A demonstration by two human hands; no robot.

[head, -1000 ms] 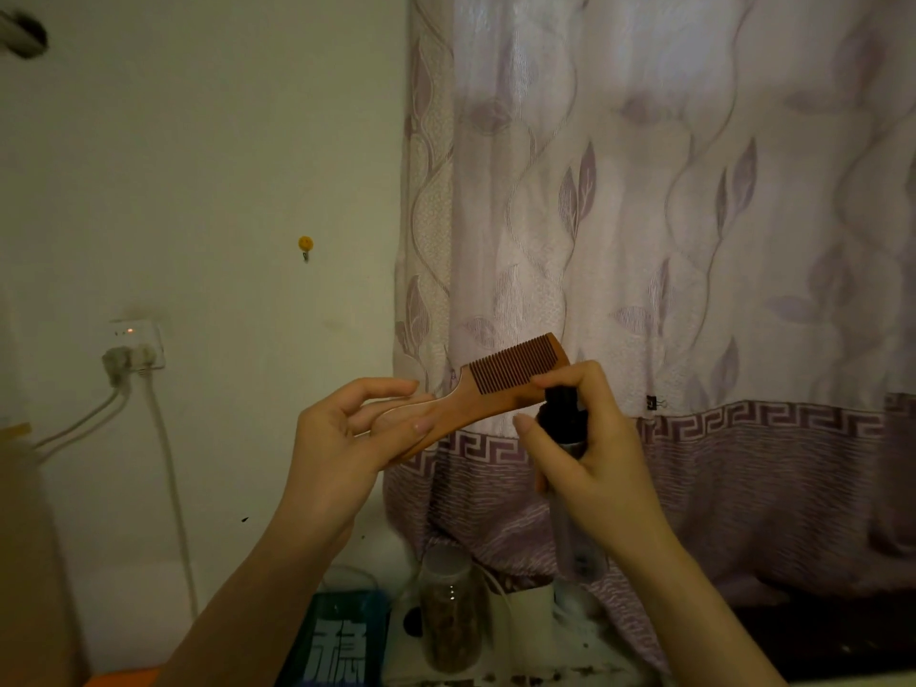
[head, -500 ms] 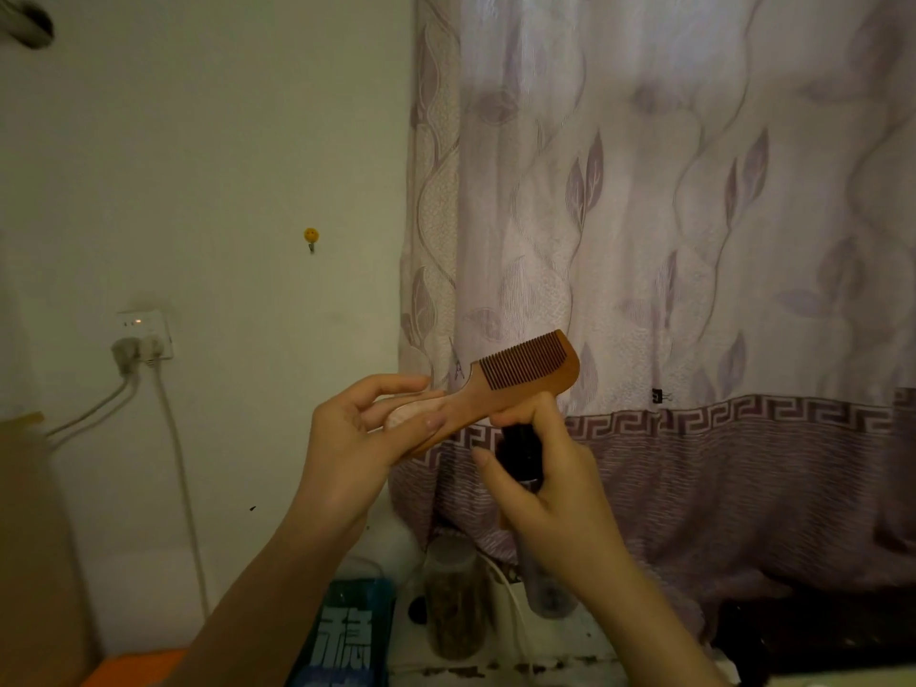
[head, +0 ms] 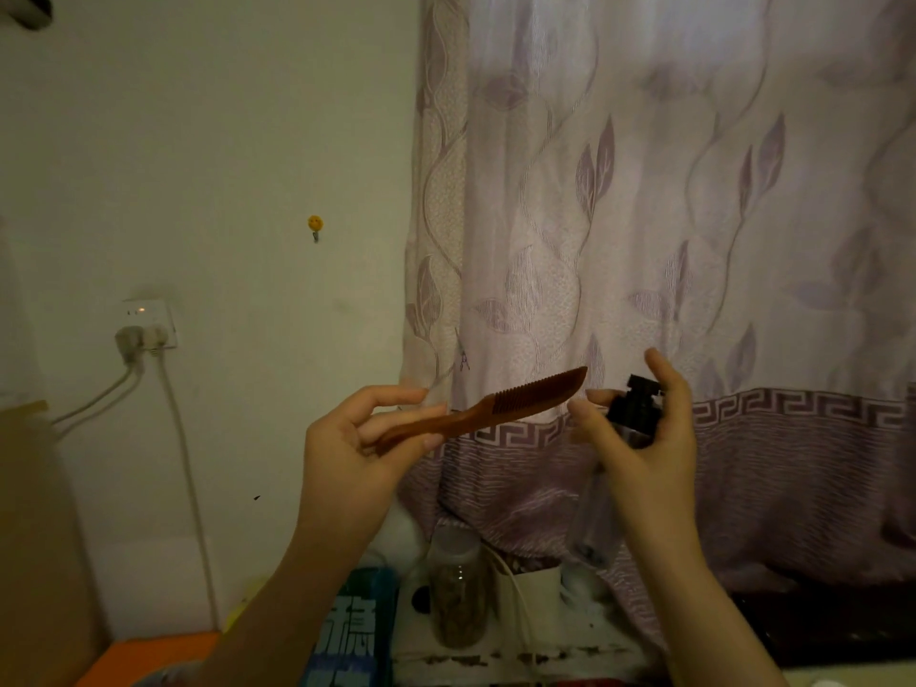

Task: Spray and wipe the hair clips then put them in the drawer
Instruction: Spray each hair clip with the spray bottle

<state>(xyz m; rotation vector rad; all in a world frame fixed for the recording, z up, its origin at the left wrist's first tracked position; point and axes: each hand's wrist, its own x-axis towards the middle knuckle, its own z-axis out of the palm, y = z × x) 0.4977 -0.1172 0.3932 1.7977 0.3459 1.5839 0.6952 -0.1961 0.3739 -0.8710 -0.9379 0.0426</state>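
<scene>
Left hand (head: 347,453): raised in front of the wall; the comb's handle is pinched between the thumb and curled fingers.
Comb (head: 500,406): brown and wooden, held by its handle end only; the toothed end is angled up and to the right, with the teeth seen nearly edge-on along the upper side.
Right hand (head: 649,438): raised just right of the comb's tip; the fingers are curled round the spray bottle, while the index finger is lifted above the black cap and is not pressed on it.
Spray bottle (head: 632,406): a black spray head is seen at the top; the clear body is gripped below it and runs down behind the palm, though its lower part is hard to make out against the curtain, so its outline is only probably traced.
Comb and bottle: the spray head is held near the comb's toothed tip, apart from it.
Curtain (head: 694,215): pale, leaf-patterned, with a darker key-pattern band behind both hands.
Wall socket (head: 148,322): set in the wall at the left, with plugs inserted and cables hanging down.
Jar (head: 456,587): clear, with brownish contents, stood low between the forearms.
Blue box (head: 352,632): seen at the bottom, just left of the jar, with white characters printed on it.
</scene>
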